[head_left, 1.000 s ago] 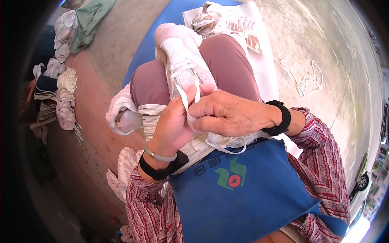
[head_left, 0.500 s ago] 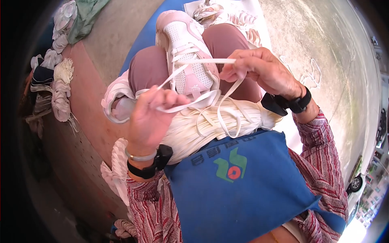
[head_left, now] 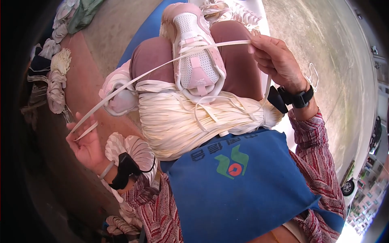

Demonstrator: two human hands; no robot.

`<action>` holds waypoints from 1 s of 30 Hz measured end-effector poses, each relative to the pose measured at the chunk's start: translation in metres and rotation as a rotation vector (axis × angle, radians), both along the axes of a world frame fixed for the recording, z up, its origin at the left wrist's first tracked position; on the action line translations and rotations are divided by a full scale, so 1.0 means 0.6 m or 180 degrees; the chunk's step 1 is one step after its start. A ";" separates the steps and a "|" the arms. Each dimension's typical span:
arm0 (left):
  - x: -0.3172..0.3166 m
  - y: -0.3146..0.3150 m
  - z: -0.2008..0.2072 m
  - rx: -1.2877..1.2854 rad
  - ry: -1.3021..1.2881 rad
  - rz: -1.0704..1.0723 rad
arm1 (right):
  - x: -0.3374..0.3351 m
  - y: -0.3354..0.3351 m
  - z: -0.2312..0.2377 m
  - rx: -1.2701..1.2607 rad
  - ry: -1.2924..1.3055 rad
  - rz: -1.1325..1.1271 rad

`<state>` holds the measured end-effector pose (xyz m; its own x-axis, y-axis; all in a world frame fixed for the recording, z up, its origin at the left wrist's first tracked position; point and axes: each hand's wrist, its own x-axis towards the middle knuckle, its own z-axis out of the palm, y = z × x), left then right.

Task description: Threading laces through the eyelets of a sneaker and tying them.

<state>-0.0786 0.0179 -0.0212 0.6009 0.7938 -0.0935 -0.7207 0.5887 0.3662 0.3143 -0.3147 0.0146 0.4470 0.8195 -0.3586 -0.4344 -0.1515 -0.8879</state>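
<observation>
A pink and white sneaker (head_left: 198, 60) rests on my lap between my knees, its toe pointing away from me. One white shoelace (head_left: 150, 73) stretches across it, taut between my two hands. Out to the left, my left hand (head_left: 87, 146) has the lace running through its curled fingers, with a short end sticking out. My right hand (head_left: 275, 58) pinches the lace right of the shoe, and a tail hangs down from it. Below the shoe lies a thick bundle of cream laces (head_left: 182, 121) on my blue apron (head_left: 243, 182).
A second pink and white shoe (head_left: 121, 95) sits left of my knee. Bundled shoes and laces (head_left: 58, 87) line the far left, near a green cloth (head_left: 85, 16). More shoes (head_left: 233, 12) lie beyond my knees. Coiled white loops (head_left: 129, 152) are beside my left wrist.
My left hand has swung out to the left and toward me, drawing the lace straight. My right hand has moved slightly right and away. The loose loops over the shoe are pulled out.
</observation>
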 end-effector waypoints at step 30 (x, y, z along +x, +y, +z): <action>0.309 -0.147 0.033 0.4175 0.3517 -0.1799 | -0.015 0.041 -0.018 0.0321 -0.4622 0.0773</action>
